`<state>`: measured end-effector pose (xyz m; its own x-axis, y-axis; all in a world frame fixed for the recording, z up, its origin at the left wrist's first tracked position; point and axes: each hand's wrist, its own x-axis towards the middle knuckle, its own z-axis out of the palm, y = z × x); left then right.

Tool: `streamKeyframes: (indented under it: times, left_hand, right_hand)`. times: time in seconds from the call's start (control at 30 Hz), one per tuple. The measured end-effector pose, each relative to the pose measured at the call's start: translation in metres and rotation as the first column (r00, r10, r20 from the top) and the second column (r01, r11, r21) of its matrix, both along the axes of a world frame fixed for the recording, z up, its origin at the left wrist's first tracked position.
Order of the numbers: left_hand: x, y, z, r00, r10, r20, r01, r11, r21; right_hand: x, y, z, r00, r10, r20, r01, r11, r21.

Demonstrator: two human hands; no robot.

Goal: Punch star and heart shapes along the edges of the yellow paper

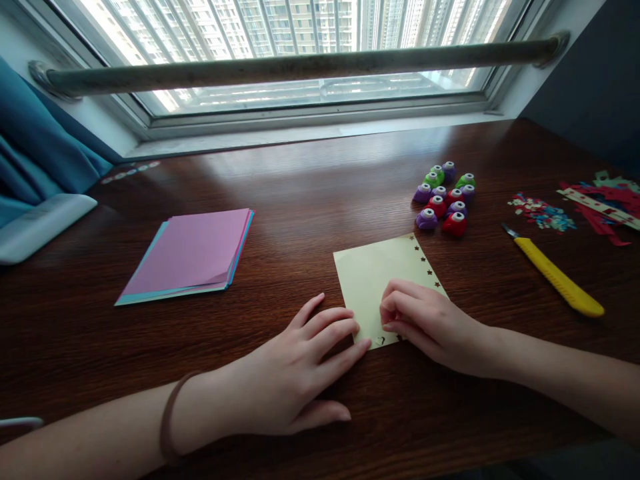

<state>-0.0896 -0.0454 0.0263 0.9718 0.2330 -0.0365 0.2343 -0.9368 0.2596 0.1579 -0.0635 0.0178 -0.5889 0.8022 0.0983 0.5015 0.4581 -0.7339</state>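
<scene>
A pale yellow sheet of paper (373,273) lies on the dark wooden table, with star-shaped holes punched along its right edge. Near its lower edge sits a small heart shape (381,341), and a few more cut-outs show partly beside it. My left hand (310,363) is spread flat, its fingertips resting on the sheet's lower left edge. Over the lower right of the sheet, my right hand (425,320) has its fingers curled together in a pinch; whatever is between them is hidden.
Behind the sheet stand several small craft punches (445,197) in red, purple and green. A yellow utility knife (560,277), confetti pieces (543,212) and paper scraps (605,207) lie right. A coloured paper stack (193,253) lies left. A metal bar (300,67) crosses the window.
</scene>
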Motion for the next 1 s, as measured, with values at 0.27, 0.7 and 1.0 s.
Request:
streamKeyframes:
  times: [0.27,0.7,1.0]
  left_hand:
    - [0.0007,0.0002,-0.0016,1.0,-0.013,0.008,0.013,1.0,-0.002]
    - [-0.001,-0.0003,-0.0025,1.0,-0.006,0.027,0.006,1.0,0.005]
    - [-0.0001,-0.0003,-0.0034,0.999,0.003,0.038,-0.004,1.0,0.004]
  right_hand:
    - [-0.0023,-0.002,-0.0062,0.985,0.107,0.135,-0.122,0.987,0.105]
    - [0.0022,-0.0008,0.0017,0.979,-0.181,-0.09,0.161,0.966,-0.202]
    - [0.0014,-0.0023,0.0011,0.947,-0.274,-0.166,0.23,0.943,-0.242]
